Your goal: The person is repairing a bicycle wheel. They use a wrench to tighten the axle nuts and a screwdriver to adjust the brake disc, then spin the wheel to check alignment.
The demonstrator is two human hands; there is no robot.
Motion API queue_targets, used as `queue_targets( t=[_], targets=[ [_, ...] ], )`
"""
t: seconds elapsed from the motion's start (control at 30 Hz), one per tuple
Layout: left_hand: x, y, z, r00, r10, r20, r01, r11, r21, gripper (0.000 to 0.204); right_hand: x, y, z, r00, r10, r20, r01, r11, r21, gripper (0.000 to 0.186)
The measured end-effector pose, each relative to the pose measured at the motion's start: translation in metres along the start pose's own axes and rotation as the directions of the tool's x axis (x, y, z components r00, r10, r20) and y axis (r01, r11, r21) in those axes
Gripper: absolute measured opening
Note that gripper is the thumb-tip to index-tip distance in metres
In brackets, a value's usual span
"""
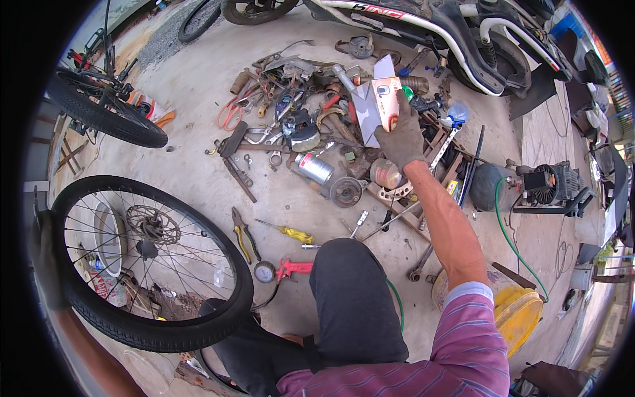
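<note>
My right hand (pixel 401 135), in a brown-grey work glove, is closed on a small white and orange cardboard box (pixel 387 99) with its grey flaps folded out. It holds the box above the far side of a tool pile; whatever is inside stays hidden. At the left edge my gloved left hand (pixel 47 264) grips the tyre side of a bicycle wheel (pixel 228 248), its fingers partly lost in the dark rim. A thin metal piece sticks up beyond that hand, too unclear to name. The wheel, with spokes and a brake disc (pixel 153 225), stands tilted beside my knee.
Pliers (pixel 246 235), a yellow screwdriver (pixel 291 233) and a red tyre inflator (pixel 291 268) lie before my knees. Beyond is a heap with red-handled scissors (pixel 229 116) and a spray can (pixel 313 168). An air compressor (pixel 493 186), yellow bucket (pixel 519 317) and motorbike (pixel 423 30) stand around.
</note>
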State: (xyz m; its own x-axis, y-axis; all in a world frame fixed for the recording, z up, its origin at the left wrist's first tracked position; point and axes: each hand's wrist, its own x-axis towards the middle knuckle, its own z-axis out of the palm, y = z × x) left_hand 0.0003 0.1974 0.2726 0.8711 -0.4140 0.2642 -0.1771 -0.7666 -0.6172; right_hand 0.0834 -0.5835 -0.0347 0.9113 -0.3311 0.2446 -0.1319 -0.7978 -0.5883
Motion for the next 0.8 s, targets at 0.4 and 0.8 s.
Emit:
queue_targets(
  t=[0.4,0.8],
  targets=[
    [-0.009,-0.015,-0.001,0.999,-0.027,0.047,0.032,0.995,-0.098,0.060,0.038,0.155,-0.054,0.832,0.544,-0.113,-0.425,0.754,0.501,0.095],
    [-0.016,-0.009,-0.011,0.998,-0.024,0.066,0.030,0.995,-0.091,0.056,0.027,0.095,-0.012,0.948,0.261,-0.183,-0.295,0.936,-0.192,0.084]
  ],
)
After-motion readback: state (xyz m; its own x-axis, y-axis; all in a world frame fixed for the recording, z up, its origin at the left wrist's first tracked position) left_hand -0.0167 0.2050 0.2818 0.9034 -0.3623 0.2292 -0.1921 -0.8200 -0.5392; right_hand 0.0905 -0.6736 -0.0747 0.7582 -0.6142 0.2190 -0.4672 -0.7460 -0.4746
